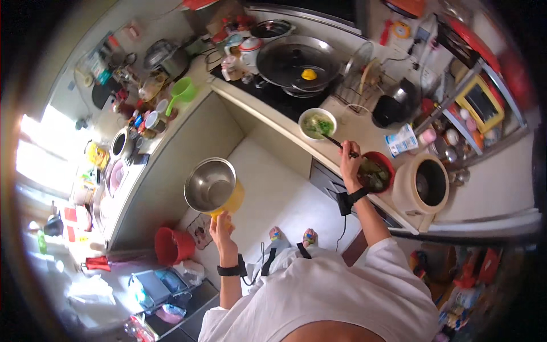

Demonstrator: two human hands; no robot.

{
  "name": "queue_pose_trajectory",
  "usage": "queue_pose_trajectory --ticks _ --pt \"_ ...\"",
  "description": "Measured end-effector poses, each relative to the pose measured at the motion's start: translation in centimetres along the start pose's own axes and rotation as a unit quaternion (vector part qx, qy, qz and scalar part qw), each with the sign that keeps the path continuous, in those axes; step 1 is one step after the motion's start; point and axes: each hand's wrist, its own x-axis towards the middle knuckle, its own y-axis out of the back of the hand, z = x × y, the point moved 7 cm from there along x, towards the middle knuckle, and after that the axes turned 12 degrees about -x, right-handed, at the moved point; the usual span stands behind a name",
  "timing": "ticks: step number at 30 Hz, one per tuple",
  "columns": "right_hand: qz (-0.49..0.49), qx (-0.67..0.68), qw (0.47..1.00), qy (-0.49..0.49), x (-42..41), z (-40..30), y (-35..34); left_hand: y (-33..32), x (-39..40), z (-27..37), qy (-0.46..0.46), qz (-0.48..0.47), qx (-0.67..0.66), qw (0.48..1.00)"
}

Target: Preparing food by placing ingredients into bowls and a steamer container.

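My left hand grips the handle of a yellow pot with a bare steel inside, held over the floor away from the counter. In my right hand is a pair of dark chopsticks. Their tips reach the near rim of a white bowl, which contains broth and chopped greens. Just right of that hand, a red bowl with dark green contents stands on the counter, partly hidden by my wrist.
A large wok with a yellow piece in it sits on the black cooktop. Right of the red bowl stands a cream pot. A green ladle lies on the left counter. A red bucket stands on the floor.
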Motion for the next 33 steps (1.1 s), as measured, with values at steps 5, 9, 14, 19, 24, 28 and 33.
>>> queue_pose_trajectory --ticks 5,9,14,19,24,28,33 --pt "-0.067 -0.174 0.977 0.107 2.2 7.1 -4.1 5.3 -0.4 1.2 -0.041 0.111 -0.010 0.993" --pt "-0.033 0.146 0.965 -0.216 3.6 14.6 -4.5 8.4 1.6 2.7 -0.059 0.115 -0.032 0.991" --pt "-0.083 0.057 0.959 -0.266 1.0 11.4 -7.4 13.9 4.0 6.6 -0.087 0.135 -0.055 0.985" --pt "-0.248 0.066 0.893 -0.369 -2.5 17.8 -9.2 20.9 9.2 10.1 -0.089 0.137 -0.082 0.983" --pt "-0.364 -0.026 0.846 -0.389 -12.1 10.8 -17.9 27.7 14.1 14.3 -0.119 0.133 -0.090 0.980" --pt "-0.514 -0.125 0.802 -0.276 -18.8 -0.4 -31.6 31.7 16.5 18.9 -0.109 0.150 -0.079 0.979" --pt "-0.660 -0.130 0.740 -0.026 -25.5 -13.4 -51.4 38.0 20.5 22.8 -0.125 0.196 -0.092 0.968"
